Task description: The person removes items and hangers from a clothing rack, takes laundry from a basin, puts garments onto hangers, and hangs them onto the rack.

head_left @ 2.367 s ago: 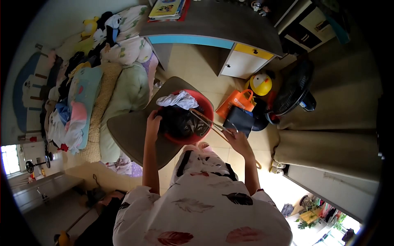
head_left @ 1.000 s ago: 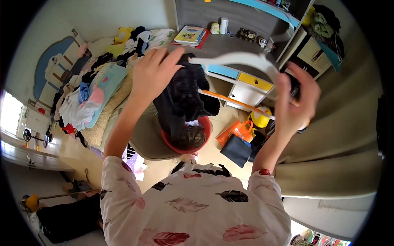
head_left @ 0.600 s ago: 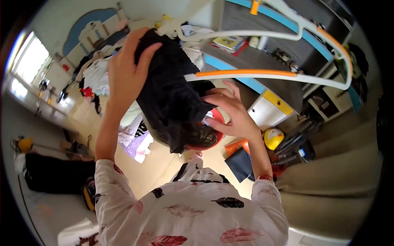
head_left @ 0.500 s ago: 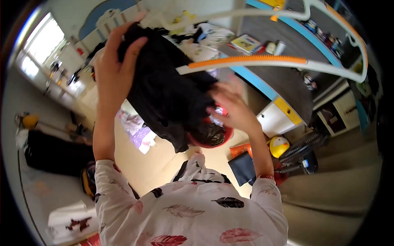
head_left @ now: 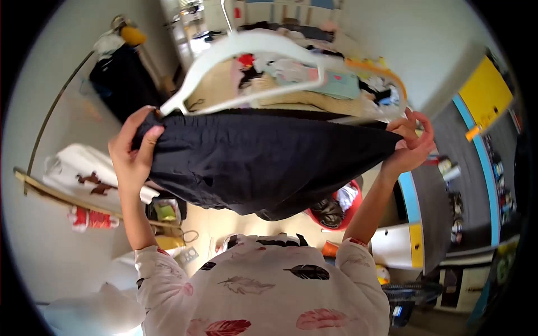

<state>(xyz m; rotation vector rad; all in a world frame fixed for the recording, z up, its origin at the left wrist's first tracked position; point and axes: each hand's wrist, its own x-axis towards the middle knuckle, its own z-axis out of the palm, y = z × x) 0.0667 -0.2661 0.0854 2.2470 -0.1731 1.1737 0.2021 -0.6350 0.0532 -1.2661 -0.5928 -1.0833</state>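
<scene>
left hand (head_left: 133,148): clamped on dark garment (head_left: 269,157) by white hanger (head_left: 249,43)
right hand (head_left: 412,143): clamped on its opposite corner
garment: spreading step, it seems; next, you pull evenly

You face the headboard (head_left: 294,11): pale wall (head_left: 392,39) right of it; grey desk (head_left: 434,221) farther right, nearer you; beige floor (head_left: 204,221) this side.

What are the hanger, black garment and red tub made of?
The hanger: probably plastic, smooth-looking, from its rounded white arms. The black garment: fabric, fairly dull, since it sags and creases. The red tub: maybe plastic, from its bright, even colour; its finish is hard to tell.
</scene>
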